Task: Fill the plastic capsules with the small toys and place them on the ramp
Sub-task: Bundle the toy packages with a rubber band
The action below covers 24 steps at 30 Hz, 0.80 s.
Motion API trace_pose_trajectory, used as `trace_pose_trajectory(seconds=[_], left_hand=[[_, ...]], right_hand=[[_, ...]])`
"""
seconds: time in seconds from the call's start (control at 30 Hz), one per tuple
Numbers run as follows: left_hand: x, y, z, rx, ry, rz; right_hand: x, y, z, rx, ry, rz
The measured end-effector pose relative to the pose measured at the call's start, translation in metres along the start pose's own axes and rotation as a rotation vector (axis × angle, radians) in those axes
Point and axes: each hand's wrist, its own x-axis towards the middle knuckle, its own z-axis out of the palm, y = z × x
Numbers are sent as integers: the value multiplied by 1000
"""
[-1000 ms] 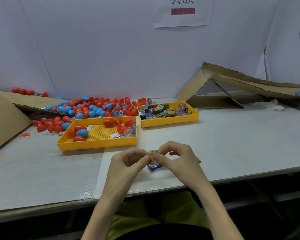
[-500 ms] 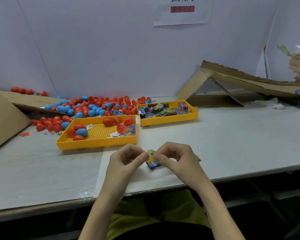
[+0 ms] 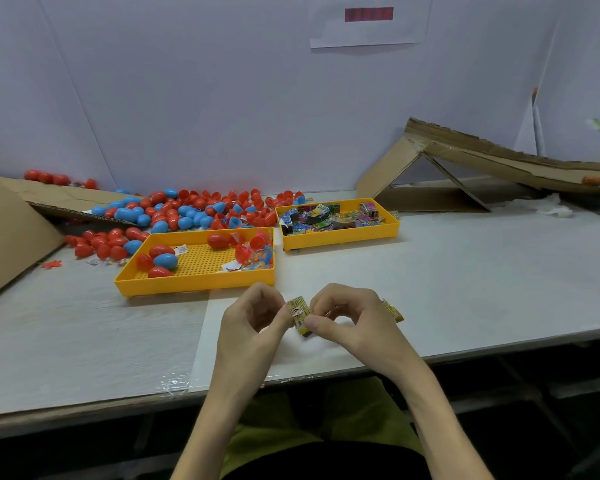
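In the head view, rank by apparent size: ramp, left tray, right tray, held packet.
1. ramp
2. left tray
3. right tray
4. packet
Left tray is nearer, so its lead is unsure.

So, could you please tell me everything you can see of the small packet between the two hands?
The small packet is a yellow printed wrapper with a white label and a dark lower end. It stands roughly upright over the table, near its front edge, pinched between the left hand and the right hand.

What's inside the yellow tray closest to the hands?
The near yellow tray holds red capsules, one blue capsule and a heap of loose colourful toys. Whether the shut capsules hold anything cannot be seen.
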Motion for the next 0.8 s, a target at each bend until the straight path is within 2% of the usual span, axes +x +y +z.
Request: trace_pose_trajectory(seconds=[0.27,0.43,0.8], left_hand=[[-1,3,-1,-30,-146,14],[0,4,-1,-43,-124,5],[0,-1,2,103,-41,24]], right_hand=[[0,0,1,-23,-10,-20],[0,2,0,15,34,6],[1,0,0,-7,-25,37]])
